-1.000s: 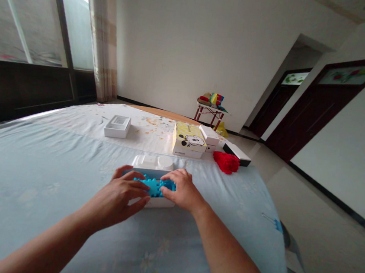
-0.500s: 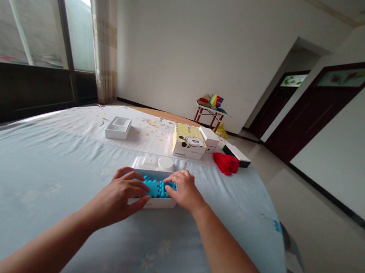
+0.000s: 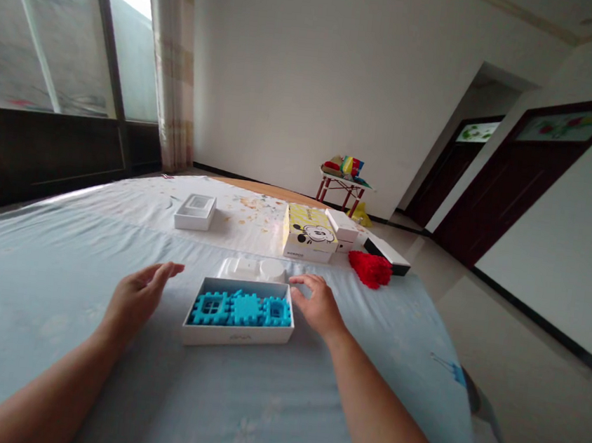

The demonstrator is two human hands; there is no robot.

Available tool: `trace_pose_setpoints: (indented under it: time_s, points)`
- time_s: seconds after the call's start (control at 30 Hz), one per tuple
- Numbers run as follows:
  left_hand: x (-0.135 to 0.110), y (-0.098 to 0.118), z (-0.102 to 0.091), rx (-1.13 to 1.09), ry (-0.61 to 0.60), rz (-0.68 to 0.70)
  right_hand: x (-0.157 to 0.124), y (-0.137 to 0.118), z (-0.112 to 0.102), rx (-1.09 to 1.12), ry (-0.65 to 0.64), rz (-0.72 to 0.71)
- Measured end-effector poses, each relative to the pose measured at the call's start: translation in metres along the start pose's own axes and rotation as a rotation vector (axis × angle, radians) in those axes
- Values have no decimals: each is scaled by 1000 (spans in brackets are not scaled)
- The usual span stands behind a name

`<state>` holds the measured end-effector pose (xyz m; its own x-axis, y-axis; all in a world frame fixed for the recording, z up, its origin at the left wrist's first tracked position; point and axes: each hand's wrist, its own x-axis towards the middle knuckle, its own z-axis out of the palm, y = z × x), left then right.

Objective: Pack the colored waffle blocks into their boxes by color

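Note:
A white open box (image 3: 236,336) sits on the tablecloth in front of me. Several blue interlocking plastic blocks (image 3: 246,309) fill it, two of them with window-like grids. My left hand (image 3: 137,296) hovers to the left of the box, fingers stretched out and holding nothing. Just off the box's right side is my right hand (image 3: 316,304), its fingers curved and apart with nothing in them. Right behind the box lies a white molded plastic tray (image 3: 251,269).
A white box (image 3: 195,211) stands at the back left. Farther back right are a yellow cartoon box (image 3: 309,233), white boxes (image 3: 341,227), a fuzzy red item (image 3: 370,268) and a black-and-white box (image 3: 386,255). A small side table (image 3: 343,183) stands by the wall.
Both hands have come off the blue blocks and moved apart, the left one to the left and the right one slightly right. The box and its blocks are now uncovered.

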<state>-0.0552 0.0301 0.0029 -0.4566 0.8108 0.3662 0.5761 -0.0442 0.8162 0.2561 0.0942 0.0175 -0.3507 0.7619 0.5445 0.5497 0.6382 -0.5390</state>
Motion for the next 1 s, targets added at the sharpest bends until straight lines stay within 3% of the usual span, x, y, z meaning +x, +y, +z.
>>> trace_pose_setpoints:
  time_s: [0.13, 0.37, 0.57, 0.67, 0.83, 0.9, 1.0]
  points:
    - [3, -6, 5, -137, -38, -86, 18, 11, 2, -31, 13, 34]
    - [2, -2, 11, -155, -104, -117, 66, 16, 26, -51, -265, 57]
    - [3, -8, 13, -181, -115, -105, 79, 19, 44, -35, -438, 97]
    - [2, -6, 13, -191, -109, -121, 78, 18, 39, -75, -364, 69]
    - [0, 2, 11, -184, -112, -117, 66, 6, 5, -44, -35, 9]
    - [-1, 4, 10, -183, -114, -118, 55, -4, -10, 82, 3, 47]
    - [-1, 4, 11, -178, -121, -118, 36, -22, -22, 241, -38, 114]
